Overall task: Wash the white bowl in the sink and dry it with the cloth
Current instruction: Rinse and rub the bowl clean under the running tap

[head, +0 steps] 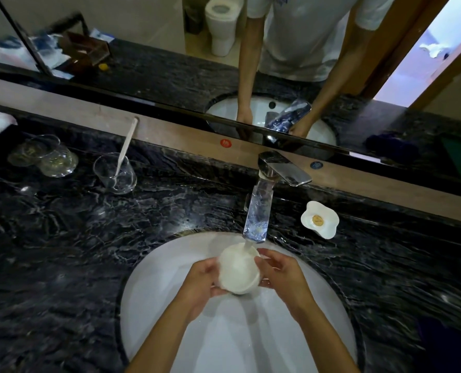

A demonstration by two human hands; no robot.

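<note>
The white bowl (237,270) is held over the white sink (156,286), directly under the chrome tap (261,208). Water runs from the spout onto the bowl's upper edge. My left hand (201,285) grips the bowl from the left and below. My right hand (280,273) grips it from the right, fingers on the rim. A dark purple cloth (445,343) lies on the counter at the lower right, partly cut off by the frame edge.
The dark marble counter (76,251) surrounds the sink. A glass with a toothbrush (116,173) and two overturned glasses (46,157) stand at the back left. A white flower-shaped soap dish (319,219) sits right of the tap. A mirror runs along the back.
</note>
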